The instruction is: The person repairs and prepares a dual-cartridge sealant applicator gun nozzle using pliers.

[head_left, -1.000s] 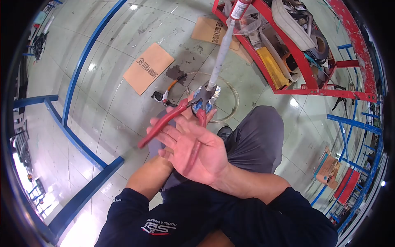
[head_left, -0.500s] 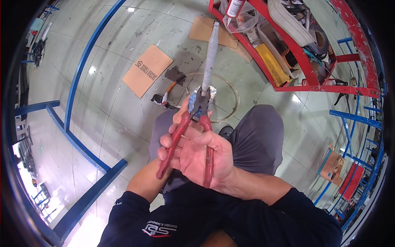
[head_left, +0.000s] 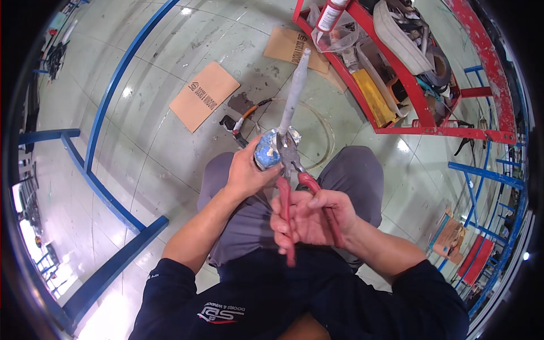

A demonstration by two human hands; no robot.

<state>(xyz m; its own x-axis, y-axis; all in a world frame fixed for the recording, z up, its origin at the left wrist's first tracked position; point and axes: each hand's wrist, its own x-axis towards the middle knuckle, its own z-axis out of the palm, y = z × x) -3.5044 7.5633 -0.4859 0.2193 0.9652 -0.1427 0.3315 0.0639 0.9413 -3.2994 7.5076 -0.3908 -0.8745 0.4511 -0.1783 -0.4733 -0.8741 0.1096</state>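
In the head view, I have the left hand [head_left: 248, 174] closed around a crumpled blue-and-silver bundle [head_left: 266, 152], held above and between the knees. A long pale nozzle [head_left: 293, 96] rises from its top, pointing away from me. The right hand [head_left: 314, 218] holds the red-handled pliers [head_left: 290, 157], its fingers curled loosely about the handles, which stand spread apart. The pliers' head is right at the nozzle's base, beside the bundle; I can't tell how hard it bites. Beyond the hands, on the tiled floor [head_left: 164, 136], I see a printed cardboard sheet [head_left: 204, 96] and a loop of clear hose [head_left: 331, 136]. To the far right, a red rack [head_left: 453, 132] carries a yellow item [head_left: 374, 96] among other supplies.
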